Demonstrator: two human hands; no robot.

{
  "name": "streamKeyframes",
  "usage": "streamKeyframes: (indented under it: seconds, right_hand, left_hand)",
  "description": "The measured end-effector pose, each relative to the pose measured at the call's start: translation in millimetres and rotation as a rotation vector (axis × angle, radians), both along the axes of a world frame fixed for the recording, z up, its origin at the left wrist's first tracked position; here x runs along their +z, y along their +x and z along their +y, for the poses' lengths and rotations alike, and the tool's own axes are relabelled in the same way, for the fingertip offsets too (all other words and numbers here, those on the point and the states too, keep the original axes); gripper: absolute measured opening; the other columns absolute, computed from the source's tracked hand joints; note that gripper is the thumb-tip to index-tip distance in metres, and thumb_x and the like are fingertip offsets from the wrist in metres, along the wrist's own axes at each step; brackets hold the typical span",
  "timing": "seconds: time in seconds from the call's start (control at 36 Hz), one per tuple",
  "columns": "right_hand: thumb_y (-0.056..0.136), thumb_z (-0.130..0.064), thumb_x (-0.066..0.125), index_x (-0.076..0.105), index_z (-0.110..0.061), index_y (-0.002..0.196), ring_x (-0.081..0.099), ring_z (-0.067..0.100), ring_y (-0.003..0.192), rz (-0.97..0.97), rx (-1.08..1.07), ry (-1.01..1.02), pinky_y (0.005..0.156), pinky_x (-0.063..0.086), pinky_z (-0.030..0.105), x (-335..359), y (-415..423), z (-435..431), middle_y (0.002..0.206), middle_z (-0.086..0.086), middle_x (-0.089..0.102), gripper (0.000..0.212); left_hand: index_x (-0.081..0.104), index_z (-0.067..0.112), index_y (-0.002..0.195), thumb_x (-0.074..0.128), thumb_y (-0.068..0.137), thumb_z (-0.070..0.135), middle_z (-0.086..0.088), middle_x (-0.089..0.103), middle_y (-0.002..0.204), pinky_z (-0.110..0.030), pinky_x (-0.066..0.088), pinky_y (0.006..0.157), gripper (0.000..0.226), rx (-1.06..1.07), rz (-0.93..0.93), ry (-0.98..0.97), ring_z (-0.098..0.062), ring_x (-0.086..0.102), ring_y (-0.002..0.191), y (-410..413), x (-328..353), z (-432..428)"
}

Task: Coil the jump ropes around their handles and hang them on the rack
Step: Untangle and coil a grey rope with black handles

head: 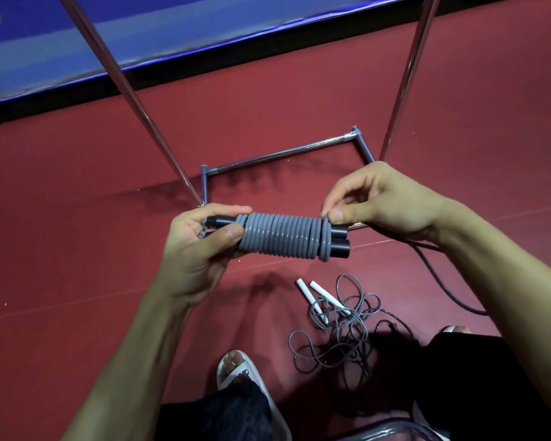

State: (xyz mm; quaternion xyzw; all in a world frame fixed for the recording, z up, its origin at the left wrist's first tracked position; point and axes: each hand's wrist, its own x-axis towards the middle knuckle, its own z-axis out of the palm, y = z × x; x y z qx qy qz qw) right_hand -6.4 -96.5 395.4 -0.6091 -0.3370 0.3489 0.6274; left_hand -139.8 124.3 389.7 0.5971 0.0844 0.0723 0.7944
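Even bright light, soft shadows on floor (458, 122), wide-angle edge bending.

Dark red floor (77, 249) (faintly seamed) meets a blue wall panel (29, 58).

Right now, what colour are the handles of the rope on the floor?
White; the handles show best in the head view.

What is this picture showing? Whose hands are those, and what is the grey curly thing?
The camera sits on a person's head, looking down, so you see their own arms. The left hand grips a grey jump rope wound in tight rings around its two black handles. The right hand pinches the rope at the other end. On the red floor lies another rope, tangled, with white handles. Behind stands a shiny metal rack.
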Motion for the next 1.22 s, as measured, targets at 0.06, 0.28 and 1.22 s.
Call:
streamKeyframes:
  seconds: [0.06, 0.28, 1.22]
  right_hand:
    - [0.066, -0.006, 0.082, 0.075, -0.014, 0.075, 0.056, 0.006, 0.053, 0.067, -0.011, 0.046, 0.055, 0.047, 0.015, -3.3, 0.3, 1.6, 0.061, 0.0, 0.065, 0.014]
    - [0.077, -0.019, 0.074, 0.07, -0.019, 0.072, 0.058, 0.009, 0.068, -0.21, -0.12, -0.12, 0.064, 0.047, 0.022, 3.1, 0.8, 4.1, 0.073, 0.006, 0.07, 0.006]
    - [0.064, 0.008, 0.064, 0.077, -0.005, 0.069, 0.07, 0.02, 0.078, 0.617, -0.474, 0.552, 0.077, 0.057, 0.027, 2.3, -56.7, 40.9, 0.079, 0.015, 0.073, 0.019]
  left_hand:
    - [0.078, 0.013, 0.076, 0.076, 0.051, 0.017, -0.004, 0.069, 0.071, -0.026, 0.055, 0.057, 0.024, 0.01, -0.009, -0.045, -0.014, 0.065, 0.064, -0.3, 1.2, -1.9]
    - [0.077, 0.011, 0.079, 0.095, 0.041, 0.036, -0.006, 0.069, 0.073, -0.026, 0.055, 0.057, 0.048, 0.036, -0.049, -0.061, -0.016, 0.067, 0.066, 0.6, 1.0, 0.7]
    - [0.076, 0.015, 0.072, 0.098, 0.033, 0.032, -0.003, 0.068, 0.075, -0.024, 0.056, 0.064, 0.048, 0.26, -0.104, -0.401, -0.012, 0.067, 0.072, 10.4, -6.5, -14.3]
